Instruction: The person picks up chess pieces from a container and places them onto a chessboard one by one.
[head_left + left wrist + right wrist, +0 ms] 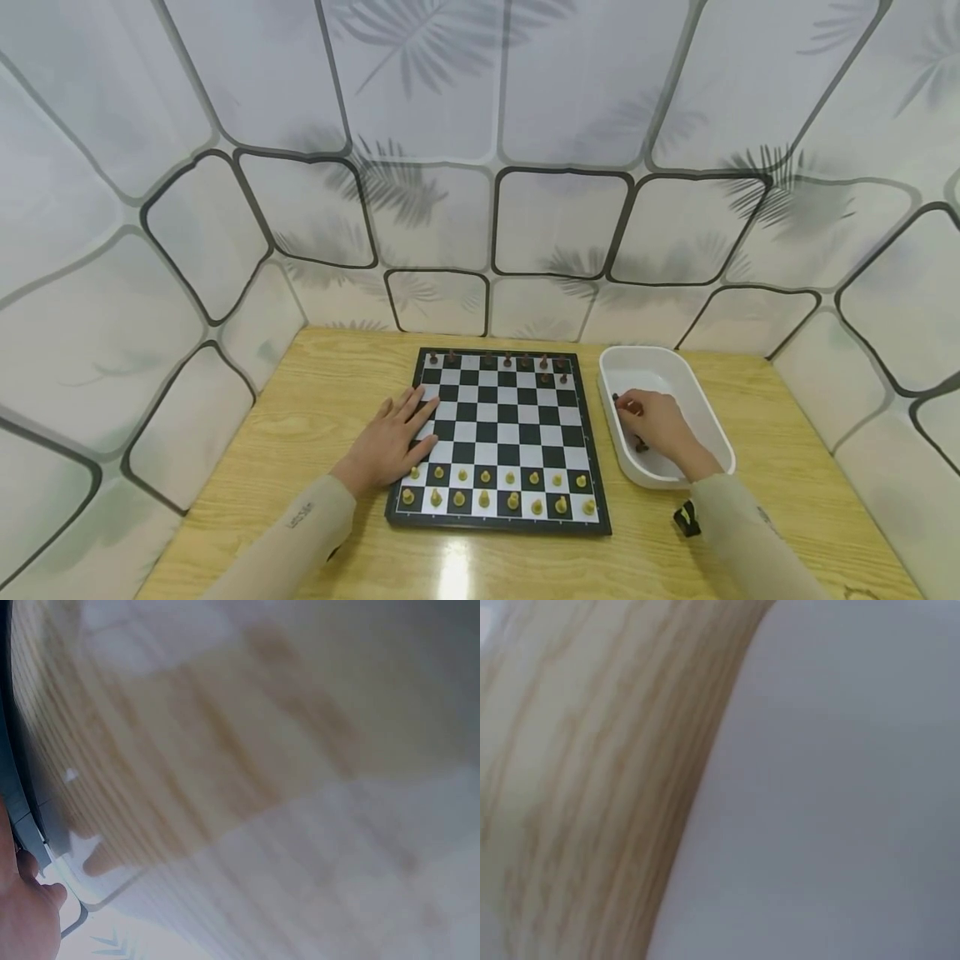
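A black-and-white chessboard lies on the table. Yellow chess pieces fill its two near rows; several dark chess pieces stand along the far edge. My left hand rests on the board's left edge, fingers spread; in the left wrist view only part of this hand shows. Over the white tray, my right hand has curled fingers and pinches a small dark chess piece at its fingertips. Another dark piece lies below it in the tray, partly hidden.
The wooden table reaches a patterned wall covering at the back and sides. Close to my right sleeve is a small black-and-yellow object. The right wrist view shows the tray's white side and table, without the hand.
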### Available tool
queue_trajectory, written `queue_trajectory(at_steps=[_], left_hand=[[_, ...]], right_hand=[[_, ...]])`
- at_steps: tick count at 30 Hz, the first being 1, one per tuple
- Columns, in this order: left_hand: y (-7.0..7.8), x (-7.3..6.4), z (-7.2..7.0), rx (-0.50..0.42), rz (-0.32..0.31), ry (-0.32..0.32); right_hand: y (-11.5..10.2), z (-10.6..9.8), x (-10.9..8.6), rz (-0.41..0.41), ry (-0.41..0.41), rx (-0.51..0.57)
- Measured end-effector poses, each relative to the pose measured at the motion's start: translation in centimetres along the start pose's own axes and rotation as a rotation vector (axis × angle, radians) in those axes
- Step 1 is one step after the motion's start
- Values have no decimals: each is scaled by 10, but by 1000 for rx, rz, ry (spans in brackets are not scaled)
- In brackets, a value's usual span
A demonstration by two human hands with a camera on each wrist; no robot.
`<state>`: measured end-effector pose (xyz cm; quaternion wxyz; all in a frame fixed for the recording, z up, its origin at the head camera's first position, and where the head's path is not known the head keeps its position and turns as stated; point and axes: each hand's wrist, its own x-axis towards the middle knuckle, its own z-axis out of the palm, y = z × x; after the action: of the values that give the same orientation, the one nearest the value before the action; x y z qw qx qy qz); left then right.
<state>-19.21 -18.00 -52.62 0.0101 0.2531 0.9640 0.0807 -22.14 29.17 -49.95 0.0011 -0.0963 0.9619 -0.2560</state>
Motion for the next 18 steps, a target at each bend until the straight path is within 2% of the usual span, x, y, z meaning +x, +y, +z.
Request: queue_trajectory(at_steps=[4,11,18], left_hand=[[0,0,0,-2,-2,-2],[1,0,-1,-2,-8,-7],[2,-1,-1,-5,-11,-6]], right_hand=[[-3,-4,0,-4,50,16],[-16,-13,4,-6,197,96],[-40,-21,16,-25,240,150]])
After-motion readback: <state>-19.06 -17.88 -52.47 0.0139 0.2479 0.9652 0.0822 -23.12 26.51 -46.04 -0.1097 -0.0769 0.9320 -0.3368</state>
